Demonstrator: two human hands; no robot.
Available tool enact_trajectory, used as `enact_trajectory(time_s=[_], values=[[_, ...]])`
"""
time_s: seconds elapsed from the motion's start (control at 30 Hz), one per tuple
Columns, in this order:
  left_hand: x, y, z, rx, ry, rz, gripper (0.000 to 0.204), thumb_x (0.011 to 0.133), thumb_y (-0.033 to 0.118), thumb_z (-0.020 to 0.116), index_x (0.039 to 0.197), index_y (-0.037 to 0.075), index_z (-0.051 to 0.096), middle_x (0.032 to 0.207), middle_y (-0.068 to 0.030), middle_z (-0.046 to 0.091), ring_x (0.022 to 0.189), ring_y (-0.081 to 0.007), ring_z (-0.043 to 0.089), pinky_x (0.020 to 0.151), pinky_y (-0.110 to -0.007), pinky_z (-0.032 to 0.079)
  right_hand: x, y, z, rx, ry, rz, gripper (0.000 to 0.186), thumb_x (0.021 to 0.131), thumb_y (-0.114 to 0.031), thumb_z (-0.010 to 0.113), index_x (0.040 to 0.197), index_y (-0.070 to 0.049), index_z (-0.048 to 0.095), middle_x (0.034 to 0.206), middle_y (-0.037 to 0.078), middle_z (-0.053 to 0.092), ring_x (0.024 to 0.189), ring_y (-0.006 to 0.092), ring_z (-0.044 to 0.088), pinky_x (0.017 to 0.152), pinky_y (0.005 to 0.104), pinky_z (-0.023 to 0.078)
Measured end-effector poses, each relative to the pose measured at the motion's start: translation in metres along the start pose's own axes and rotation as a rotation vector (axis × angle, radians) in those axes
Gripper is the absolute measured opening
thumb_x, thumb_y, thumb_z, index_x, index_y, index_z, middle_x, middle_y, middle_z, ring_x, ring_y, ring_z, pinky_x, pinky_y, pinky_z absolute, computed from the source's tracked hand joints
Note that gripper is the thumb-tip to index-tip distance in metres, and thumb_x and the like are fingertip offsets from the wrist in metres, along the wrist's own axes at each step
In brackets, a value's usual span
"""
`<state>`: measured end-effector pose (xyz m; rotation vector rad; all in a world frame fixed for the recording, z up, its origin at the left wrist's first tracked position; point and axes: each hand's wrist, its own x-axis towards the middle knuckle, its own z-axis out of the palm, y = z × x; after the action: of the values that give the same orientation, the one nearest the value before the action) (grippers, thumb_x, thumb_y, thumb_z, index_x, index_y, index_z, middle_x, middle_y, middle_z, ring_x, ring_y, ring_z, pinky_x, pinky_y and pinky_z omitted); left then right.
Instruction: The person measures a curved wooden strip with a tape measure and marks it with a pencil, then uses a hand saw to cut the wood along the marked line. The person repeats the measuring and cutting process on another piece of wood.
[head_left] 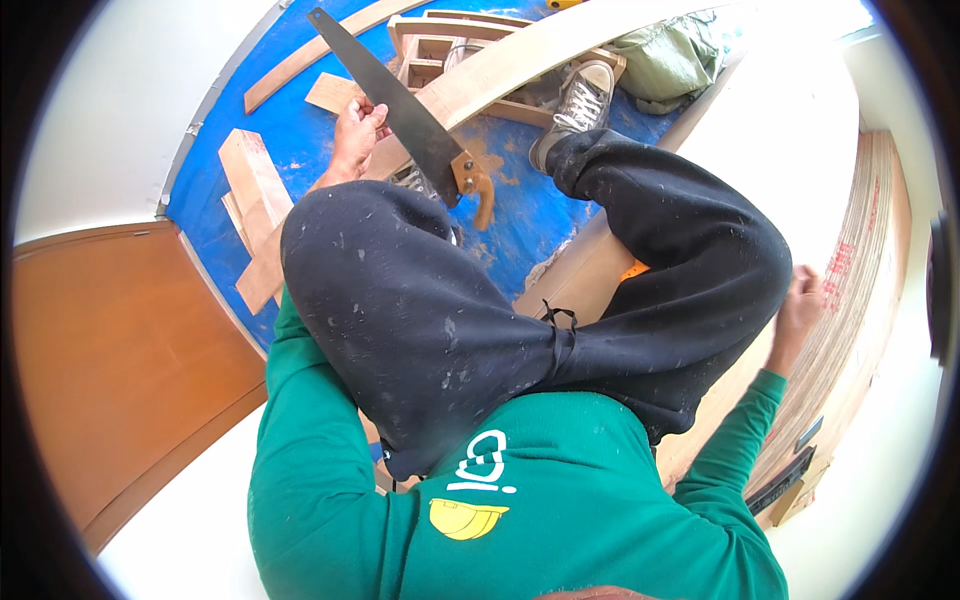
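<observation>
My left hand (pixel 355 140) is closed at the edge of a handsaw blade (pixel 395 105), beside a long pale plank (pixel 500 60); exactly what the fingers grip is partly hidden. The saw's wooden handle (pixel 475 195) points down between my raised knees, with no hand on it. At the right, my right hand (pixel 800 305) is beside my knee, against a long pale board surface, with its fingers curled. Whether anything is inside those fingers is hidden.
A blue sheet (pixel 205 240) covers the floor, with short boards (pixel 250 170) at left. Beyond my shoe (pixel 585 100) are a wooden frame (pixel 430 50) and a green bag (pixel 670 60). Stacked sheets (pixel 860 230) run along the right. A brown door (pixel 120 360) stands at left.
</observation>
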<state>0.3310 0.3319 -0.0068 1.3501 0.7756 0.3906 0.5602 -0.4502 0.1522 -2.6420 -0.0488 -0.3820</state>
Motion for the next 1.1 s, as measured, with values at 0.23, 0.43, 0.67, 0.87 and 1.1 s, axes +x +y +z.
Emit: enact_trajectory(time_s=[0.23,0.43,0.67,0.87,1.1], values=[[-0.012,0.021,-0.006,-0.325,-0.146,0.043,0.026,0.112,0.016,0.079,0.134,0.013,0.067,0.123,-0.0029,0.079,0.112,-0.0174,0.076,0.101,-0.040,0.064,-0.061,-0.295,0.027,0.493,-0.590,-0.311,0.068,0.109,-0.042,0.082,0.159,-0.004,0.057,0.121,0.018,0.078,0.110,0.0233,0.075,0.099,0.0390,0.060],[-0.011,0.029,0.000,-0.522,-0.161,0.085,0.025,0.112,0.020,0.078,0.134,0.014,0.069,0.129,-0.0043,0.079,0.120,-0.0210,0.076,0.110,-0.042,0.061,-0.149,-0.364,0.183,0.848,-1.181,0.041,0.068,0.103,-0.046,0.087,0.142,0.004,0.062,0.106,0.012,0.074,0.095,0.0229,0.074,0.084,0.0384,0.064],[-0.052,-0.008,-0.085,1.211,0.084,0.154,0.096,0.095,0.067,0.083,0.154,-0.005,0.063,0.145,-0.0278,0.075,0.134,-0.0476,0.070,0.117,-0.052,0.054,-0.136,-0.349,0.172,1.059,-1.126,0.197,0.028,0.110,-0.029,0.079,0.118,-0.005,0.068,0.071,-0.004,0.054,0.053,0.0062,0.053,0.052,0.0259,0.051],[-0.141,-0.070,-0.136,0.915,0.252,0.204,0.073,0.099,0.057,0.082,0.145,0.000,0.071,0.135,-0.0275,0.078,0.133,-0.0438,0.072,0.112,-0.051,0.054,-0.135,-0.331,0.129,1.098,-0.946,0.135,0.026,0.111,-0.028,0.079,0.111,-0.006,0.066,0.070,-0.003,0.056,0.053,0.0063,0.053,0.051,0.0258,0.049],[-0.191,-0.092,-0.168,1.056,0.346,0.083,0.066,0.101,0.052,0.080,0.146,0.005,0.072,0.132,-0.0258,0.079,0.131,-0.0429,0.073,0.111,-0.052,0.055,-0.166,-0.325,0.063,0.857,-0.916,-0.069,0.027,0.113,-0.028,0.076,0.112,-0.004,0.064,0.077,-0.001,0.060,0.056,0.0063,0.057,0.052,0.0266,0.049]])
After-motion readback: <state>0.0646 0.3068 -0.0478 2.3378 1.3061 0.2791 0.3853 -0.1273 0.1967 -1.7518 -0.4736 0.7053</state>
